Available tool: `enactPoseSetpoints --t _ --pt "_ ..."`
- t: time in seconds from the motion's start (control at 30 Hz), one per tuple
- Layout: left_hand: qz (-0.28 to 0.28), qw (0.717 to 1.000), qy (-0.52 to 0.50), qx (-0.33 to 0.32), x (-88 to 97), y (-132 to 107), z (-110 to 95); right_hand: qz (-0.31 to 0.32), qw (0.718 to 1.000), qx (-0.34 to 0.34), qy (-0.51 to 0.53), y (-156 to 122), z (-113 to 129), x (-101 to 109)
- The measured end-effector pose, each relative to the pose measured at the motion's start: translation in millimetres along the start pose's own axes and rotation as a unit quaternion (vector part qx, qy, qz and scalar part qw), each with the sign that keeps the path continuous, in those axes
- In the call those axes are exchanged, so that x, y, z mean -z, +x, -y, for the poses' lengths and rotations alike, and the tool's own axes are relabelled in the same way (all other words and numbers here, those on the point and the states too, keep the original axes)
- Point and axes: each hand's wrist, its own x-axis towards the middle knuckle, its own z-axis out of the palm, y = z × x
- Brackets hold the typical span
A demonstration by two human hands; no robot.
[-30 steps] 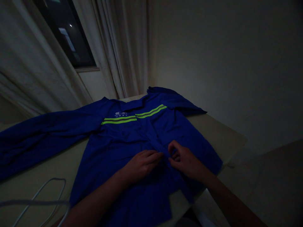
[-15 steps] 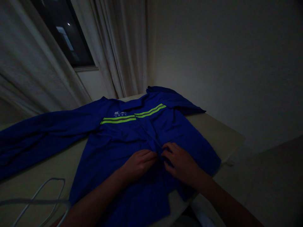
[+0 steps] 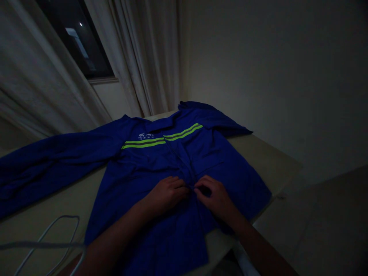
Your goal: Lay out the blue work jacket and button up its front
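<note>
Both hands are closed on the cloth: the left hand point(image 3: 166, 196) has its fingers point(image 3: 178, 184) curled against the front opening point(image 3: 184, 165) of a blue work jacket point(image 3: 143, 174), and the right hand point(image 3: 214, 198) pinches the same opening from the other side, its fingertips point(image 3: 197, 190) gathered on the edge. The two hands sit just beside each other, with the opening running between them. The light is too dim to show whether a button or only fabric lies between the fingers.

The jacket lies spread face up on a pale table point(image 3: 273, 161), under and around the grip. Beyond the hands, the opening runs up to the collar point(image 3: 169, 122). Two lime reflective stripes point(image 3: 143, 144) cross the chest there, broken by the opening, and a small white printed logo point(image 3: 145, 136) sits just above the stripe on the left of the view. A pocket flap point(image 3: 209, 166) lies beyond the right hand.

One sleeve point(image 3: 48, 168) stretches far to the left of the grip and runs out of view. A dark fold of blue cloth point(image 3: 218, 120) lies at the far end of the jacket. Nearer than the hands, the lower jacket runs out of view at the bottom.

Left of the left forearm, a white cable point(image 3: 63, 226) loops across the table. Farther off, a pale curtain point(image 3: 143, 57) hangs beside a dark window point(image 3: 74, 38).
</note>
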Motion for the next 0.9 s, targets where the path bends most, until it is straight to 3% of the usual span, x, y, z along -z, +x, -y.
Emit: enactPoseSetpoints --t 0.2,0.37,0.5,0.73,0.9 --pt "-0.051 0.997 0.055 -0.018 -5.4 -0.2 -4.6 0.001 1.000 0.014 0.014 -0.9 0.1 0.5" --pt "-0.121 0.992 0.004 0.015 -5.1 0.2 -9.7 -0.022 0.999 0.030 0.013 -2.7 1.6 -0.3" --pt "-0.119 0.993 0.007 0.024 -6.6 -0.4 -11.0 -0.015 0.998 0.065 0.018 -5.1 3.1 0.5" --pt "-0.142 0.990 -0.004 0.014 -6.9 -1.4 -12.3 -0.024 0.997 0.067 0.022 -5.4 3.0 -1.1" --pt "-0.139 0.985 -0.061 0.077 -5.2 -0.3 -16.5 0.003 0.997 0.075 0.034 -5.6 8.1 6.8"
